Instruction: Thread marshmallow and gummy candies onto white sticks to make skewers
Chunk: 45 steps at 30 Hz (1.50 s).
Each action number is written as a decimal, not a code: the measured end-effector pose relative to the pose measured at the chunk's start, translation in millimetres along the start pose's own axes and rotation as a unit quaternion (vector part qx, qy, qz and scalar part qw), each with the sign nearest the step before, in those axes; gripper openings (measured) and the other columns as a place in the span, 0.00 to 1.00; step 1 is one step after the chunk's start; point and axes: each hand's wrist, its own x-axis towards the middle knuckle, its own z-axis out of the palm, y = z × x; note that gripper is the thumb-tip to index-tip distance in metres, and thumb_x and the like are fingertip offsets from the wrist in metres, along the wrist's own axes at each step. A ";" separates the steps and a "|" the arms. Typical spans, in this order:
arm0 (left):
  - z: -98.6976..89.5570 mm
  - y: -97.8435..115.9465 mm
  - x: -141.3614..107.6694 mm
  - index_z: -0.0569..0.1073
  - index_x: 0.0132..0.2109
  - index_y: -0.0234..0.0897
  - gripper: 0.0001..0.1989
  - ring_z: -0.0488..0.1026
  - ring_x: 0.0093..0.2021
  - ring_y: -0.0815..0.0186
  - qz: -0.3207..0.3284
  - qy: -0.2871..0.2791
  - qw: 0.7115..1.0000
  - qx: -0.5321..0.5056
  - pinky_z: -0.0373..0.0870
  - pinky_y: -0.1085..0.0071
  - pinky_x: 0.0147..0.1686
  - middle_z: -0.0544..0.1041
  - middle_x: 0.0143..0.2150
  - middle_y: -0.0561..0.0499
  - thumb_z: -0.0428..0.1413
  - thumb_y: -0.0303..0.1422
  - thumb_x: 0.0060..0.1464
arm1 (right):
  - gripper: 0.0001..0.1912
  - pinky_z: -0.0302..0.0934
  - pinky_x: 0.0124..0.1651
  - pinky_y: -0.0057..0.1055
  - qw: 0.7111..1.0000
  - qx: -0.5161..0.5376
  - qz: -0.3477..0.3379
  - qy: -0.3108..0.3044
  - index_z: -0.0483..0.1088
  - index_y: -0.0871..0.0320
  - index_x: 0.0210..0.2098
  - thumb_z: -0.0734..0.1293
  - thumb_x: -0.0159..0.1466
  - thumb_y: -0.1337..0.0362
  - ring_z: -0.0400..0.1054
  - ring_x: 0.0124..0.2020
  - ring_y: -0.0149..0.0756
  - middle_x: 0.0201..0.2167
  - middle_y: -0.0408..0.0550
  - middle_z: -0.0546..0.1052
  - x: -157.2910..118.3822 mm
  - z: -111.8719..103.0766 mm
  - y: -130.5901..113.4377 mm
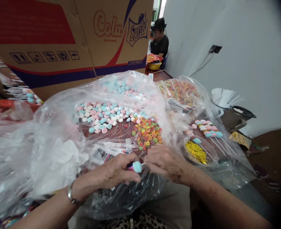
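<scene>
In front of my lap, my left hand (116, 168) is closed around a candy skewer; a light-blue candy (137, 167) shows at its end, with pink and dark blue wrapping behind it. The fingers of my right hand (166, 162) pinch a short white stick (143, 163) beside that candy. Just beyond my hands lies a pile of small ring-shaped candies (147, 133) in orange, yellow, green and red. Farther left, pink, white and blue oval candies (104, 114) spread inside a large clear plastic bag (59, 98). Printed wrappers (104, 154) lie by my left hand.
Finished candy skewers (208, 128) lie at the right near a round dish (211, 152) holding gold twist ties (195, 152). A grey jug (237, 117) stands beyond. A big cardboard box (83, 41) blocks the back left. Another person (160, 43) sits at the back.
</scene>
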 end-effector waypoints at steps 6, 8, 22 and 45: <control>-8.5 -5.1 -4.9 0.71 0.35 0.37 0.24 0.57 0.25 0.69 -0.001 -0.004 0.999 0.038 0.51 0.74 0.23 0.62 0.24 0.59 0.64 0.54 0.48 | 0.14 0.54 0.37 0.31 0.999 -0.027 -0.015 0.023 0.71 0.59 0.29 0.60 0.70 0.69 0.63 0.29 0.32 0.25 0.44 0.73 -5.1 -13.3 10.5; -10.8 -9.3 -7.0 0.72 0.36 0.37 0.24 0.58 0.24 0.70 -0.017 -0.035 0.999 -0.007 0.53 0.74 0.22 0.62 0.23 0.59 0.64 0.53 0.48 | 0.13 0.54 0.38 0.32 0.999 -0.040 -0.024 0.023 0.72 0.58 0.30 0.61 0.70 0.69 0.63 0.30 0.33 0.26 0.44 0.73 -6.0 -16.2 11.1; -5.1 -12.3 -5.0 0.70 0.35 0.38 0.20 0.64 0.24 0.67 0.010 -0.026 0.999 0.018 0.55 0.73 0.24 0.68 0.22 0.58 0.64 0.50 0.50 | 0.14 0.51 0.37 0.33 0.994 -0.088 -0.057 0.023 0.69 0.58 0.26 0.60 0.68 0.70 0.58 0.28 0.33 0.24 0.43 0.71 0.9 -1.0 -3.7; 23.5 17.1 5.5 0.74 0.32 0.37 0.21 0.73 0.23 0.65 -0.054 0.104 0.980 -0.163 0.59 0.77 0.17 0.79 0.28 0.50 0.52 0.51 0.59 | 0.18 0.59 0.41 0.30 0.992 0.110 -0.047 -0.027 0.68 0.59 0.28 0.57 0.73 0.64 0.63 0.33 0.33 0.28 0.45 0.71 14.0 -14.4 11.7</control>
